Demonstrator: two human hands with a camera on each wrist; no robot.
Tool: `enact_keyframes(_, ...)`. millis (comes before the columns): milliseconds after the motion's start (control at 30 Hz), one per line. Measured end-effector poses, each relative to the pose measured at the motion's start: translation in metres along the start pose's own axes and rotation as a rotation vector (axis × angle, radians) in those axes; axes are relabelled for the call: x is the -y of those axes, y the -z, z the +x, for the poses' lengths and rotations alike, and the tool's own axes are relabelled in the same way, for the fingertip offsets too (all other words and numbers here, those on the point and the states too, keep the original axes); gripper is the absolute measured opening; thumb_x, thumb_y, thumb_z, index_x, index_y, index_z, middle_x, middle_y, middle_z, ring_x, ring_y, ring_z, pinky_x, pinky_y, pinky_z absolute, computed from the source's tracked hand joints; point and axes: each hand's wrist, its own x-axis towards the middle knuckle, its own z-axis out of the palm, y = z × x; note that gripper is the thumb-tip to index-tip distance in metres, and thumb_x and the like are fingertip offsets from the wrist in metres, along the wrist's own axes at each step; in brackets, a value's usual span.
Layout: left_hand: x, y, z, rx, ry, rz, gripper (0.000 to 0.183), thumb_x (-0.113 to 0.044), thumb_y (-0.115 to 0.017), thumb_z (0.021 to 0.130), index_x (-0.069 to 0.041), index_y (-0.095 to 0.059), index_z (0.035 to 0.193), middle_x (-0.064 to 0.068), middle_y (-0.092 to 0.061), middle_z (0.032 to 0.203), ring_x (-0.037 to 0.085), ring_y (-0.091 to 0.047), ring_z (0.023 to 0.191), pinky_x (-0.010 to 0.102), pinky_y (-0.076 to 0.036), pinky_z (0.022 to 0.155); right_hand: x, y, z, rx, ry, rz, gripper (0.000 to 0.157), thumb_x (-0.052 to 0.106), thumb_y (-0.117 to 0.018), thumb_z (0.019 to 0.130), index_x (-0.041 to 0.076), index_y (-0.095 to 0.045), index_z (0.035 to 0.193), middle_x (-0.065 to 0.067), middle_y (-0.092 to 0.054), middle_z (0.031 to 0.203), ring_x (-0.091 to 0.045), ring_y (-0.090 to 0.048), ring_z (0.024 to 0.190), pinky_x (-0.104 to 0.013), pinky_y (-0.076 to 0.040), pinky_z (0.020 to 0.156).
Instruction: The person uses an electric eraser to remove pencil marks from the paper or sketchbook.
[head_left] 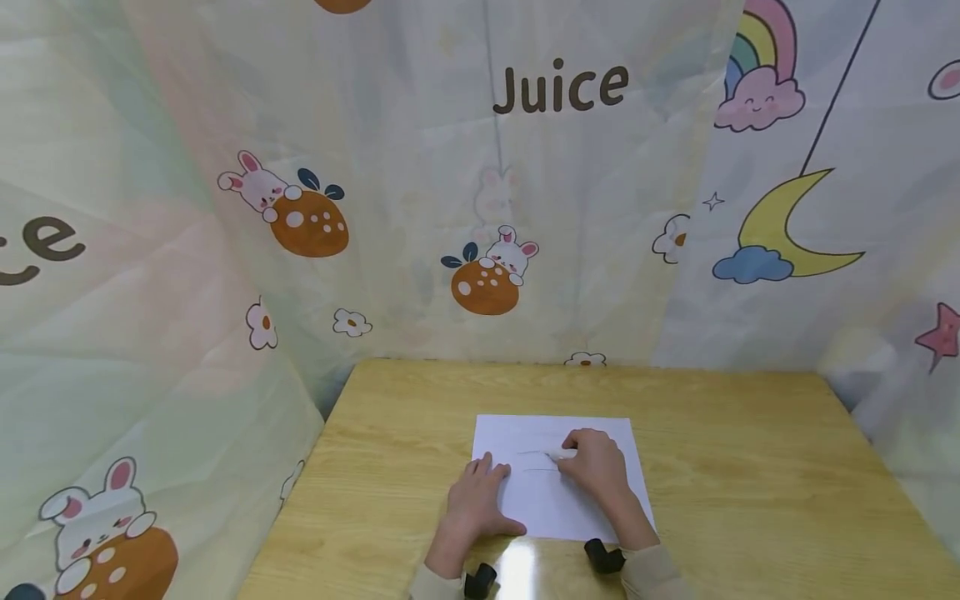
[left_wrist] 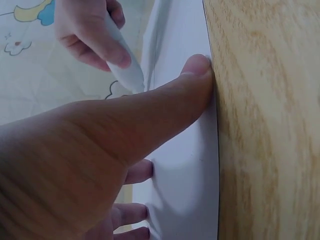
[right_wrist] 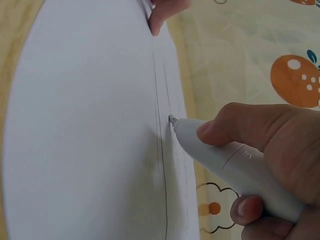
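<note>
A white sheet of paper (head_left: 540,508) lies on the table with a few thin dark lines (right_wrist: 163,175) across it. My right hand (head_left: 597,467) grips a thick white pen-shaped tool (right_wrist: 220,155), thumb along its side and fingers curled beneath. Its small metal tip (right_wrist: 172,120) meets the paper beside the lines. On the sheet's left side rests my left hand (head_left: 477,500), fingers spread. The left thumb (left_wrist: 192,75) lies along the paper's near edge, and the other fingertips (left_wrist: 145,171) touch the sheet farther in.
Bare wood of the table (head_left: 750,467) surrounds the paper. A printed cloth (head_left: 405,167) hangs behind the table and along its sides. Black wrist mounts (head_left: 603,557) sit near both cuffs.
</note>
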Motion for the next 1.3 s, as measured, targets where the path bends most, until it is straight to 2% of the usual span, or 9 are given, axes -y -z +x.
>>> enact_keyframes(167, -0.001, 0.000, 0.000, 0.020, 0.010, -0.005, 0.095, -0.067, -0.084, 0.054, -0.018, -0.059, 0.131, 0.019, -0.043, 0.145, 0.036, -0.042, 0.128, 0.052, -0.050, 0.085, -0.001, 0.002, 0.001, 0.035, -0.020, -0.001, 0.016, 0.015, -0.078, 0.069, 0.010, -0.074, 0.084, 0.000, -0.070, 0.081, -0.014, -0.059, 0.065, -0.033, -0.048, 0.053)
enact_keyframes(400, -0.002, 0.001, 0.002, 0.012, 0.011, 0.000, 0.096, -0.067, -0.084, 0.053, -0.018, -0.059, 0.131, 0.018, -0.044, 0.145, 0.035, -0.042, 0.128, 0.051, -0.051, 0.084, 0.000, 0.003, 0.002, 0.010, -0.007, 0.002, 0.016, 0.015, -0.079, 0.068, 0.009, -0.074, 0.083, -0.001, -0.070, 0.080, -0.016, -0.060, 0.065, -0.035, -0.048, 0.053)
enact_keyframes(700, -0.001, 0.005, 0.004, 0.023, 0.012, -0.005, 0.096, -0.067, -0.083, 0.055, -0.018, -0.058, 0.133, 0.018, -0.042, 0.146, 0.035, -0.041, 0.129, 0.052, -0.050, 0.085, 0.005, 0.006, 0.007, 0.040, 0.022, -0.018, 0.016, 0.015, -0.079, 0.069, 0.009, -0.074, 0.083, -0.001, -0.070, 0.082, -0.016, -0.062, 0.068, -0.035, -0.050, 0.055)
enact_keyframes(900, -0.003, 0.003, 0.002, 0.020, 0.012, -0.015, 0.096, -0.067, -0.084, 0.055, -0.018, -0.058, 0.132, 0.018, -0.042, 0.145, 0.036, -0.041, 0.129, 0.052, -0.049, 0.087, 0.001, 0.002, 0.003, 0.022, 0.032, -0.011, 0.017, 0.013, -0.078, 0.070, 0.008, -0.074, 0.085, -0.002, -0.070, 0.083, -0.016, -0.061, 0.067, -0.036, -0.050, 0.055)
enact_keyframes(1067, -0.003, -0.001, 0.001, 0.012, -0.005, -0.006, 0.097, -0.069, -0.083, 0.054, -0.018, -0.058, 0.132, 0.018, -0.043, 0.144, 0.035, -0.042, 0.129, 0.050, -0.049, 0.088, 0.000, -0.002, -0.003, 0.008, -0.001, -0.020, 0.014, 0.013, -0.079, 0.068, 0.010, -0.072, 0.079, 0.001, -0.068, 0.077, -0.014, -0.057, 0.061, -0.033, -0.047, 0.051)
enact_keyframes(1300, -0.002, 0.002, 0.000, -0.010, -0.007, 0.008, 0.096, -0.068, -0.083, 0.053, -0.018, -0.059, 0.131, 0.018, -0.045, 0.143, 0.034, -0.044, 0.127, 0.049, -0.050, 0.086, 0.007, -0.003, 0.000, -0.019, 0.052, -0.026, 0.014, 0.013, -0.078, 0.069, 0.009, -0.073, 0.081, -0.001, -0.069, 0.079, -0.016, -0.060, 0.064, -0.036, -0.049, 0.054)
